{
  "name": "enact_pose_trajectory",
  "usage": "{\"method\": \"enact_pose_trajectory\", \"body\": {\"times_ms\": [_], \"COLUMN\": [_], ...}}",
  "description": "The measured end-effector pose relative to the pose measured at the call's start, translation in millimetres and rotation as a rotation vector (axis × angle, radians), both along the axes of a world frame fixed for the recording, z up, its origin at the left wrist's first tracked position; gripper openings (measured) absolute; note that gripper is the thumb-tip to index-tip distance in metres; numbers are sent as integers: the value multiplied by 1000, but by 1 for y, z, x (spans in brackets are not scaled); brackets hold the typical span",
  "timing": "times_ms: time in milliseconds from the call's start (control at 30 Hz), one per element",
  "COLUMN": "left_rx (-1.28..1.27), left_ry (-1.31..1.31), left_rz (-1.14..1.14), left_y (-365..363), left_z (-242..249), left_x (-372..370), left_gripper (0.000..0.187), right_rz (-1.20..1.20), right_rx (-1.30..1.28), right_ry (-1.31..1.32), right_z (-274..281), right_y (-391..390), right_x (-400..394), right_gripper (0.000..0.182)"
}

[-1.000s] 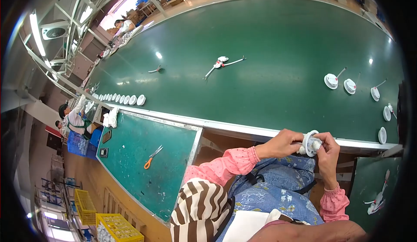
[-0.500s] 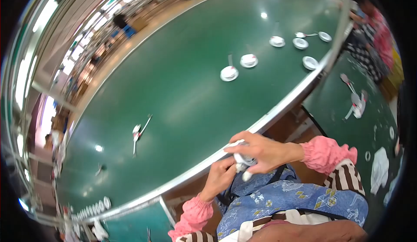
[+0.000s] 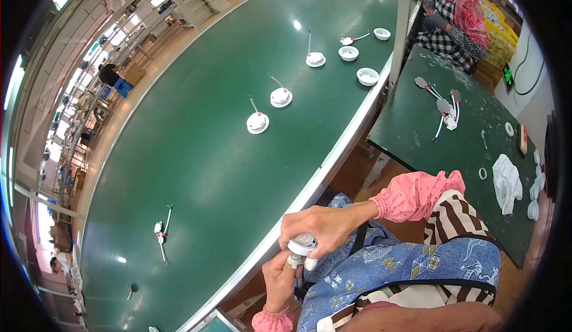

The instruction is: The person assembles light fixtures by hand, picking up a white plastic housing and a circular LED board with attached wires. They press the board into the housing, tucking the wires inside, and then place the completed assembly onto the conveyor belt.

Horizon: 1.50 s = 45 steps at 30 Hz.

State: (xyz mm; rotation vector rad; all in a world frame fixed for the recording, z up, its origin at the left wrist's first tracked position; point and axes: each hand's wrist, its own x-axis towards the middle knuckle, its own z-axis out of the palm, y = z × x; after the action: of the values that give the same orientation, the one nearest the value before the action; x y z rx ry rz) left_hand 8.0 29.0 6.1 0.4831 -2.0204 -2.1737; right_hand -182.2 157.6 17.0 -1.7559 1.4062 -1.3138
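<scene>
A small round white part (image 3: 302,244) with a grey, dotted face is held over my lap, beside the metal edge of the green table. My right hand (image 3: 325,228) grips it from above, its fingers curled round the rim; one fingertip has a white cover. Just below, my left hand (image 3: 281,278) pinches the underside of the same part, its fingertips partly hidden. Both wrists have pink cuffs.
The curved green table (image 3: 208,153) bears white round parts with wires (image 3: 257,122), white cups (image 3: 367,76) and a wired piece (image 3: 160,232). A side table (image 3: 417,135) holds wired discs, rings and a white cloth (image 3: 507,184). A person (image 3: 456,22) sits at the upper right.
The view has turned, so the table items appear shifted left and the side table shows more. Both hands appear lower and further left, still on the white part, whose dotted face now shows.
</scene>
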Motion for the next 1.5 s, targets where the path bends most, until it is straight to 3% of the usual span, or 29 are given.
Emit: {"method": "enact_pose_trajectory", "body": {"times_ms": [100,267,367,433,467,500,533,600,700,800,933,1133,1500], "left_rx": [-58,-279,-121,-206,-256,-209,-168,-53,26,67,123,-166,-205], "left_ry": [11,106,-18,4,32,0,-13,33,75,60,44,64,81], "left_rz": [83,166,179,21,-3,14,-27,3,85,143,108,233,165], "left_y": [5,9,18,11,11,14,11,13,21,30,19,33,17], "left_z": [-4,-13,-1,-4,-4,-1,-3,-9,-17,-10,-27,-24,-33], "left_x": [-5,-21,-29,-26,-28,-31,-31,-32,-31,-30,-31,-33,-23], "left_gripper": [23,23,17,23,29,25,20,21,24,24,24,23,18], "right_rz": [24,-264,-425,-457,-452,-417,-367,-296,-312,-357,-349,-411,-372], "right_rx": [-31,-91,-82,22,80,46,211,275,295,125,151,216,105], "right_ry": [-2,66,41,-170,-285,-342,-504,-663,-658,-449,-499,-533,-566], "right_z": [-10,-10,-20,-19,-24,-32,-19,-13,-12,-30,-44,-39,-53], "right_y": [-9,-14,-17,-18,-18,-18,-14,-11,-15,-22,-25,-31,-32], "right_x": [-5,11,16,11,11,10,9,6,3,1,1,5,16], "right_gripper": [56,50,39,22,22,20,21,21,16,18,21,23,24]}}
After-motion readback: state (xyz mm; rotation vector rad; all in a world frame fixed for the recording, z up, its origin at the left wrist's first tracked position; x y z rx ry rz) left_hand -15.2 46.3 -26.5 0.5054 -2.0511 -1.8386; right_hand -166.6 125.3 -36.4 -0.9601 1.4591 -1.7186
